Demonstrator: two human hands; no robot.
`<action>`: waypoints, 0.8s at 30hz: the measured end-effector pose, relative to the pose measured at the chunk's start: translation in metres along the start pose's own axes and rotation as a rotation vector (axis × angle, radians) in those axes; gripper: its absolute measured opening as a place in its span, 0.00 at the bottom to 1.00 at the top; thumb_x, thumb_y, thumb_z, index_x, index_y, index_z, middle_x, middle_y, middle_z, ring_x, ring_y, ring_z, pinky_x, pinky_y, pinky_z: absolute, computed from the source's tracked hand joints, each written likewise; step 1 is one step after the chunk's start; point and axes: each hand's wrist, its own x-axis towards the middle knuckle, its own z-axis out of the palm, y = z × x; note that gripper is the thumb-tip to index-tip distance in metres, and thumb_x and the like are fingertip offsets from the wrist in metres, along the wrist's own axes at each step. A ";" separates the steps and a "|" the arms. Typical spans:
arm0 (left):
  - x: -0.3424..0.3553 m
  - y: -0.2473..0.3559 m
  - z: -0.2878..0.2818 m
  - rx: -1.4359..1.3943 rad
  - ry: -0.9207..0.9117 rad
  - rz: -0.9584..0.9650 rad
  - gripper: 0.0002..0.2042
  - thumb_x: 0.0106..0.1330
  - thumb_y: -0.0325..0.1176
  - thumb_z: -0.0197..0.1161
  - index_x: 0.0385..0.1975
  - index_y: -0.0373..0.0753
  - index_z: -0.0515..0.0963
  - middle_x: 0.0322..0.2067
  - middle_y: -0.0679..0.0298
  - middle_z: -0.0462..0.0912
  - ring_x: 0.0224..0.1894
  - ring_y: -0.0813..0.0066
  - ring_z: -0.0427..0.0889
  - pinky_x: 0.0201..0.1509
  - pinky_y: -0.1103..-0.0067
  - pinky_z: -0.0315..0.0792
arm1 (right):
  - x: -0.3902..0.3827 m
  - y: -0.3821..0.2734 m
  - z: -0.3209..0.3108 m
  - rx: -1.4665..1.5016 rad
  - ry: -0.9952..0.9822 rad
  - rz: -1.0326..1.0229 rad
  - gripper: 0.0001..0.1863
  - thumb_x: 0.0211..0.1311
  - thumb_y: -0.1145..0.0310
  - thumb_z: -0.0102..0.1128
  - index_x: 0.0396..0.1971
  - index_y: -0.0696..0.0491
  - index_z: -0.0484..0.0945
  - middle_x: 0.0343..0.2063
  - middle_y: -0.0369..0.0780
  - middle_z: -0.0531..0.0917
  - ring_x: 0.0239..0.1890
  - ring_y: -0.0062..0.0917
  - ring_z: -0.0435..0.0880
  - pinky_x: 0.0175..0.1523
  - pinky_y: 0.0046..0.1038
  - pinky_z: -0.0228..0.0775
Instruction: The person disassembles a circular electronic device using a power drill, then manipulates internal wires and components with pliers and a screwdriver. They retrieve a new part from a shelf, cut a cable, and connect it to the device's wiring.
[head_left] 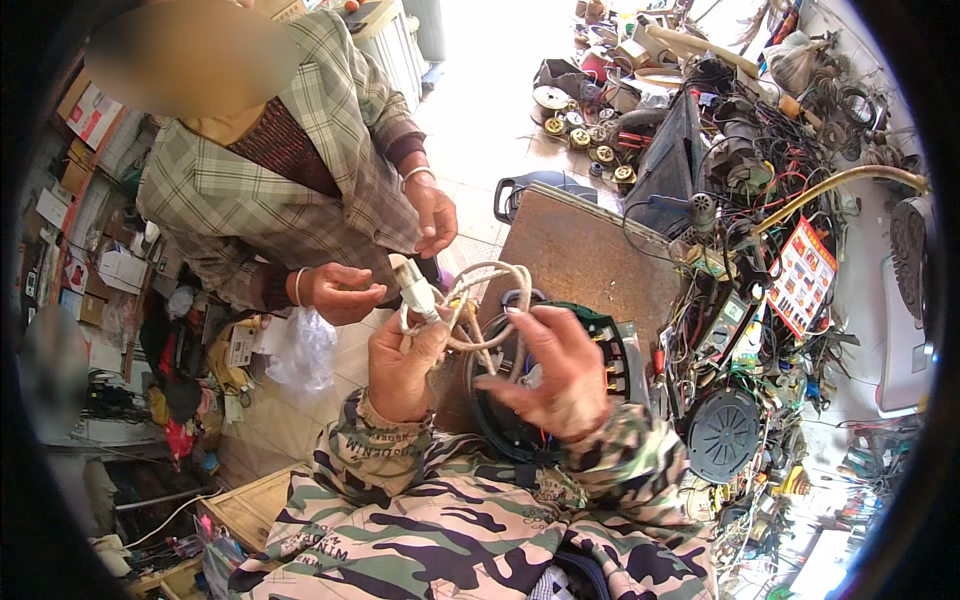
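My left hand (402,365), just left of centre in the frame, is closed around the base of the pale plug (416,292), thumb pressed against it, the tip pointing up and to the left. My right hand (558,375), right of centre, has its fingers spread, thumb well apart from the forefinger, beside the loops of the white cord (519,287); I cannot tell whether a fingertip touches them. My two hands are apart, with the cord bunched between them at mid-frame.

As for progress, I would call this partway. The cord is gathered in loose loops rather than straight, and the plug is in my grip, not in any socket. Behind my hands the round black housing (488,418) sits uncovered, parts and wires showing inside, so I judge that sorting the cord and closing the housing both remain. Where the cord's far end goes is hidden. The brown bench (590,260) reaches from there toward the upper centre.
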 end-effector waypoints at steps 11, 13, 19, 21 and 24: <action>-0.010 0.003 0.007 -0.159 -0.083 -0.044 0.09 0.69 0.22 0.64 0.47 0.33 0.81 0.44 0.62 0.85 0.43 0.81 0.81 0.51 0.82 0.74 | 0.001 -0.025 0.057 0.076 0.025 0.192 0.42 0.41 0.54 0.80 0.57 0.57 0.74 0.55 0.53 0.72 0.55 0.50 0.76 0.56 0.44 0.74; -0.012 0.001 0.012 -0.141 -0.084 -0.047 0.09 0.69 0.21 0.64 0.47 0.32 0.81 0.45 0.61 0.85 0.43 0.81 0.81 0.50 0.82 0.74 | -0.001 -0.025 0.063 -0.003 0.091 0.175 0.36 0.44 0.60 0.77 0.54 0.58 0.74 0.56 0.54 0.72 0.53 0.51 0.78 0.54 0.43 0.76; -0.016 -0.007 0.013 -0.024 -0.135 -0.001 0.13 0.69 0.22 0.63 0.52 0.31 0.80 0.48 0.62 0.84 0.49 0.78 0.81 0.55 0.80 0.73 | -0.004 -0.019 0.068 0.107 0.123 0.149 0.25 0.52 0.73 0.69 0.52 0.58 0.78 0.53 0.57 0.77 0.50 0.52 0.82 0.52 0.41 0.78; -0.014 -0.006 0.012 0.056 -0.108 0.007 0.13 0.70 0.22 0.63 0.52 0.31 0.80 0.47 0.63 0.84 0.49 0.78 0.81 0.56 0.80 0.73 | -0.002 -0.018 0.067 0.124 0.132 0.173 0.22 0.53 0.76 0.67 0.51 0.60 0.78 0.52 0.56 0.79 0.49 0.52 0.83 0.51 0.40 0.79; -0.014 -0.002 0.012 0.100 -0.201 0.074 0.21 0.71 0.23 0.61 0.63 0.31 0.69 0.56 0.61 0.77 0.57 0.75 0.76 0.62 0.77 0.69 | 0.002 -0.016 0.063 0.168 0.130 0.202 0.17 0.56 0.78 0.64 0.48 0.61 0.80 0.51 0.54 0.81 0.48 0.51 0.84 0.50 0.38 0.80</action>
